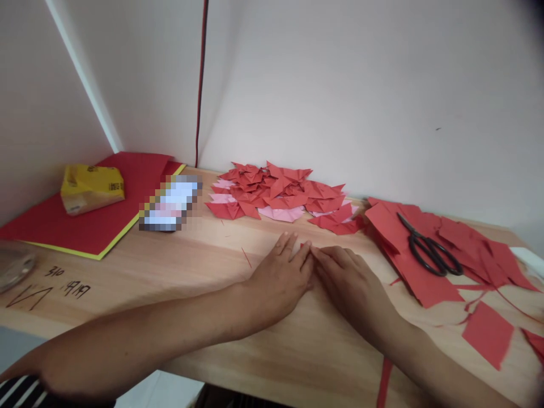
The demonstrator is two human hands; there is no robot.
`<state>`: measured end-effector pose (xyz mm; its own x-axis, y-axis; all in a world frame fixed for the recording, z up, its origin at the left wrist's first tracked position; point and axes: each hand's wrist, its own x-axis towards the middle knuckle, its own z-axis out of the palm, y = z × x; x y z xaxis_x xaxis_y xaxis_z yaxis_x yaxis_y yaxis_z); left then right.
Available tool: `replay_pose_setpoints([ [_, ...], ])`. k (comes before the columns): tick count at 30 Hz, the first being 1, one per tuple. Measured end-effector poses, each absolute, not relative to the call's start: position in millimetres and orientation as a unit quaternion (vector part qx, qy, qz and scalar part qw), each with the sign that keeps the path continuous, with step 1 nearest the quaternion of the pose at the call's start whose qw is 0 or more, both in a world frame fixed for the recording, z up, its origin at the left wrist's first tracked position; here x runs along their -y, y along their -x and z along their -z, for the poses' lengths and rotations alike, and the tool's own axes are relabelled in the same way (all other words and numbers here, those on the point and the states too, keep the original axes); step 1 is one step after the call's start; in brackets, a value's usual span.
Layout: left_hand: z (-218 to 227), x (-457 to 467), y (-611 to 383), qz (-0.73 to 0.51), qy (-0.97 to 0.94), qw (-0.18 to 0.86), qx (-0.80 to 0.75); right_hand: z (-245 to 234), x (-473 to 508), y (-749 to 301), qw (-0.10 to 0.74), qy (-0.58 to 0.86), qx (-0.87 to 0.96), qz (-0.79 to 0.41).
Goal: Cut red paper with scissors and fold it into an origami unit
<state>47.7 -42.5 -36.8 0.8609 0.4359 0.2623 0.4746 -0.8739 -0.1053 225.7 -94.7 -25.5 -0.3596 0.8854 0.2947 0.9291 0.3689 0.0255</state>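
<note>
My left hand and my right hand meet at the middle of the wooden table, their fingertips touching. Between them shows a tiny bit of red paper; the rest of that piece is hidden under the fingers. The left index finger and thumb close down on it, while the other left fingers lie stretched forward on the tabletop. On the right, the fingers are bunched together and pressed against the same spot. Just beyond my hands lies a pile of folded red paper shapes, with some pink ones among them.
Black-handled scissors rest on red paper sheets at the right. Nearby are a loose red square and thin strips. At left are a blurred phone, large red sheets, a yellow packet and a tape roll.
</note>
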Motion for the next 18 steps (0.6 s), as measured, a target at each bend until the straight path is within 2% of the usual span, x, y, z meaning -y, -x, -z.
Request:
replay_pose_setpoints([
  [4,34.6,40.3,-47.1,0.12,0.962,0.08,0.232,28.9,94.0,-226.0,0.149,0.572,0.803,0.072],
  [9,31.5,33.3,-39.9,0.1,0.968,0.076,0.218,27.1,93.5,-227.8,0.147,0.576,0.801,0.071],
  [18,36.4,24.6,-25.6,0.119,0.964,-0.034,0.234,24.6,89.8,-230.6,0.181,0.56,0.806,0.057],
])
